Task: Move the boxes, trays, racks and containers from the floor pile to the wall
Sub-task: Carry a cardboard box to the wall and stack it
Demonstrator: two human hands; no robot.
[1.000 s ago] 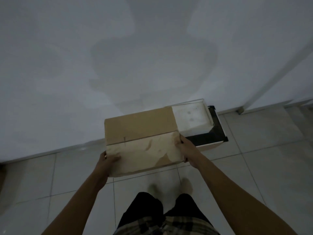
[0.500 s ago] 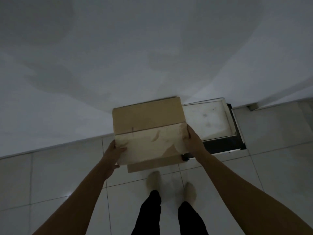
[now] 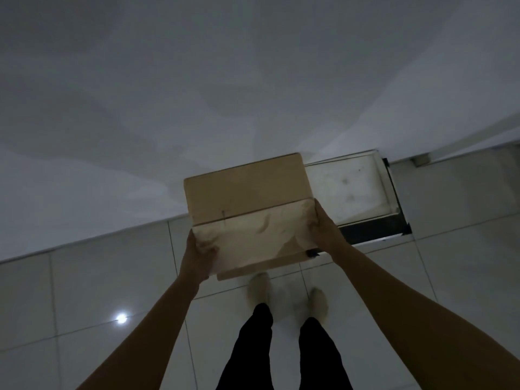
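A brown cardboard box (image 3: 247, 198) with closed, stained top flaps is held low in front of me, its far edge up against the white wall (image 3: 197, 94). My left hand (image 3: 198, 256) grips its near left corner, thumb on top. My right hand (image 3: 323, 229) grips its near right side. Directly to the right of the box, a white tray (image 3: 351, 187) lies on a black frame (image 3: 374, 230) on the floor against the wall.
Pale tiled floor (image 3: 84, 291) runs from the wall's base toward me, with a bright light reflection (image 3: 121, 318) at lower left. My legs and feet (image 3: 260, 288) stand just behind the box. A door frame foot (image 3: 422, 160) sits at far right.
The box has gone lower and closer to the wall, beside the white tray. Both hands keep the same grip. My view has tilted further down over the box.
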